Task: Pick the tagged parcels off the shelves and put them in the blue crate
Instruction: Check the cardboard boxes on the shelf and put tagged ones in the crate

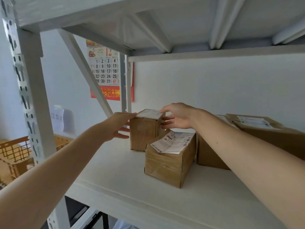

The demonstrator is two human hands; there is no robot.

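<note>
Your open-fingered left grip [118,125] and right grip [176,116] touch opposite sides of the small, upright, white-labelled brown cardboard parcel [142,131] standing between them near the back edge of the white shelf [115,171].

The one head-worn view sits at a height between two shelves and faces straight into the bay, close in: the flat white shelf board [115,179] fills the lower frame and the ribbed white underside of the upper shelf [189,19] fills the top (the wide lens bows the perforated white steel upright [31,100] at the left edge). Bare forearms enter from both lower corners, the left hand [115,126] and right hand [179,116] near centre, the pale wall [214,85] close behind.
</note>
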